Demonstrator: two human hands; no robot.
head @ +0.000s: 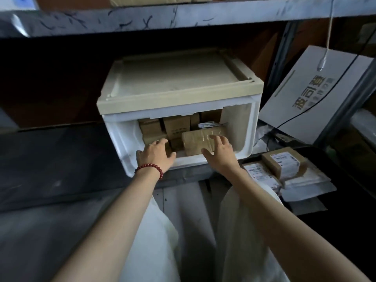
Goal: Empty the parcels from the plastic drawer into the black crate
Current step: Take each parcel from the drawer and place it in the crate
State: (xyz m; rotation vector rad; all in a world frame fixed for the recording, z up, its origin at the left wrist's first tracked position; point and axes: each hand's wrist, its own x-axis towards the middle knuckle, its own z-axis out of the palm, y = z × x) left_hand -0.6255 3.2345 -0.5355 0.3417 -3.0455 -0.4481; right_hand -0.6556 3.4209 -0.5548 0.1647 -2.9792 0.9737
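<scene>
Drawer (247, 127) on a shelf, front open, packed with brown parcels (175, 124). Left hand (157, 152), fingers spread, rests on a low parcel at the left. Right hand (220, 151), fingers extended and thumb apart, lies on a taped parcel (195, 139). Crate (350, 192) at right holds labelled parcels (284, 163).

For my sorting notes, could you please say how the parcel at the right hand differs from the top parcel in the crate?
The taped parcel lies inside the plastic drawer; the labelled parcel sits atop others in the black crate. The first shows glossy clear tape, the second a white label. Both are brown cardboard.
</scene>
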